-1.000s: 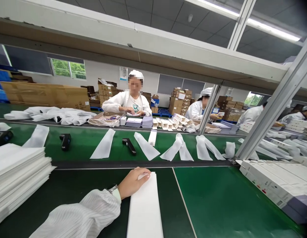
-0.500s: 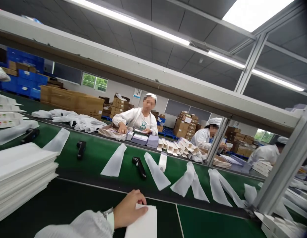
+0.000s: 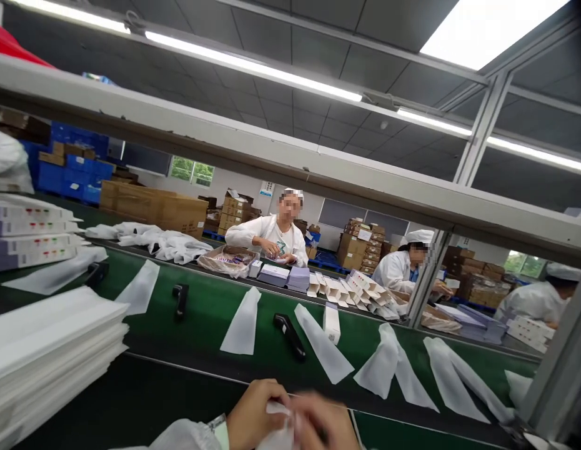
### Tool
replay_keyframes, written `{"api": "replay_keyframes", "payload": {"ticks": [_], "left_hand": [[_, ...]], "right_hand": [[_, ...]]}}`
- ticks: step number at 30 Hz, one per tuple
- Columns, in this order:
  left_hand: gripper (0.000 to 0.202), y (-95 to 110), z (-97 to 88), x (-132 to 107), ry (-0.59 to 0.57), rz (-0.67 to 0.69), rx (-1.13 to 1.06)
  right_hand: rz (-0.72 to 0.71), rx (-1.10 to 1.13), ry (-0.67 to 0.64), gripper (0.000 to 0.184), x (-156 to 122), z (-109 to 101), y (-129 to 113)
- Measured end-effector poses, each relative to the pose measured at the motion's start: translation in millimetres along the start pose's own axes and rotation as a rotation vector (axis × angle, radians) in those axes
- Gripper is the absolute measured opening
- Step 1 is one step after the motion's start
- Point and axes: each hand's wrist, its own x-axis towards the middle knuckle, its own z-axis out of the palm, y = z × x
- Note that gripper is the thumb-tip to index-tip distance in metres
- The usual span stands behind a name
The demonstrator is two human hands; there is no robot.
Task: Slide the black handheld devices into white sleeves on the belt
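My left hand (image 3: pixel 255 412) is closed on a thin white sleeve (image 3: pixel 275 437) at the near edge of the view, thumb on its upper end. My right hand (image 3: pixel 328 425), partly smeared by motion, meets it from the right with curled fingers at the sleeve's edge. The lower part of the sleeve runs out of the frame. Ahead on the green conveyor belt, a black gun-shaped device (image 3: pixel 289 336) lies beside a white translucent sleeve (image 3: pixel 324 344). Another black device (image 3: pixel 180 301) lies further left.
A tall stack of white sheets (image 3: pixel 51 337) stands at left, with printed boxes (image 3: pixel 32 231) behind it. A small white box (image 3: pixel 332 323) is on the belt. Co-workers sit across the belt. A metal post (image 3: pixel 560 356) rises at right, and a shelf (image 3: pixel 290 156) spans overhead.
My right hand has come into view and joined my left at the white sleeve. The view has shifted, so the belt's contents appear lower and further right.
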Motion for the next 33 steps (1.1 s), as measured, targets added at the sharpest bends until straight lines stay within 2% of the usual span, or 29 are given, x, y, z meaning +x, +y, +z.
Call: {"api": "replay_keyframes", "payload": {"ticks": [2, 3, 5, 6, 8, 11, 14, 19, 21, 25, 28, 33], "left_hand": [[0.011, -1.6, 1.0, 2.3, 0.022, 0.007, -0.004], [0.011, -2.1, 1.2, 3.3, 0.034, -0.005, 0.007], [0.013, -3.6, 1.3, 5.3, 0.047, -0.049, 0.046], [0.014, -4.6, 1.2, 6.2, 0.048, -0.075, 0.065], [0.014, -6.3, 0.7, 7.6, 0.04, -0.103, 0.086], [0.011, -4.7, -0.8, 7.3, 0.063, -0.047, 0.105], [0.009, 2.2, -2.8, 3.5, 0.108, 0.024, 0.173], [0.01, 11.8, -3.6, -4.0, 0.12, 0.1, 0.265], [0.003, 12.4, -2.9, -4.7, 0.141, 0.177, 0.324], [0.009, 6.5, -1.4, -2.4, 0.162, 0.347, 0.447], [0.01, 1.4, -1.0, -1.4, 0.161, 0.369, 0.504], [0.012, 0.5, -1.0, -1.2, 0.202, 0.364, 0.501]], "right_hand": [[0.029, -0.07, 0.23, 0.032, 53.9, -7.3, 17.6], [0.08, -0.275, 0.38, 0.031, 79.2, -8.8, 28.0], [0.238, -0.512, 0.454, 0.037, 119.7, -7.5, 49.3], [0.308, -0.558, 0.469, 0.04, 133.4, -5.4, 59.3], [0.398, -0.511, 0.5, 0.045, 147.7, -2.1, 76.6], [0.431, -0.355, 0.603, 0.051, 145.4, -8.7, 94.3], [0.427, -0.186, 0.69, 0.051, 133.4, -30.8, 102.6], [0.37, 0.151, 0.801, 0.058, 110.5, -64.4, 92.9], [0.304, 0.368, 0.77, 0.066, 97.3, -68.5, 80.2], [0.171, 0.819, 0.591, 0.085, 73.3, -64.3, 47.6], [0.192, 0.848, 0.51, 0.087, 66.0, -54.8, 30.1], [0.22, 0.839, 0.47, 0.086, 67.1, -40.2, 21.0]]}}
